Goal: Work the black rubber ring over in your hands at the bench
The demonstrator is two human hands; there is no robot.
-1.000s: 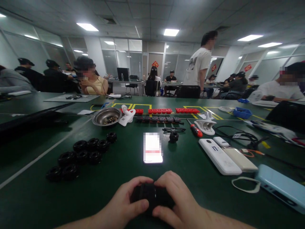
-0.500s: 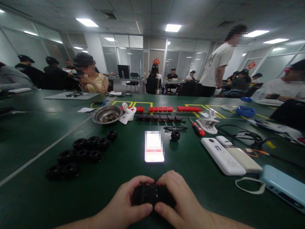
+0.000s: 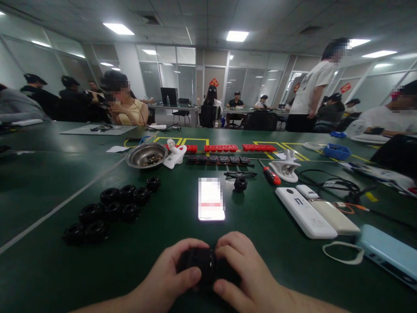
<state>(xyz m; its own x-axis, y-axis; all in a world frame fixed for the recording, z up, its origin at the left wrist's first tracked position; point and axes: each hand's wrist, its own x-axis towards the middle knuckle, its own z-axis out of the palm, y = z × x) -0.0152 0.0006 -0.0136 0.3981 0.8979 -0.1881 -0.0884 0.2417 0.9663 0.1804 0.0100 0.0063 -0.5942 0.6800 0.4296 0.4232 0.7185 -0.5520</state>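
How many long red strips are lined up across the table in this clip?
3, in one row: left, partly hidden behind the white clip; middle, beyond the lit phone; right. None appears fully hidden.

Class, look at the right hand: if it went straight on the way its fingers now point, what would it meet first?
Most likely the black part held in the left hand, just ahead of the right hand. Depth is unclear; they may already be touching.
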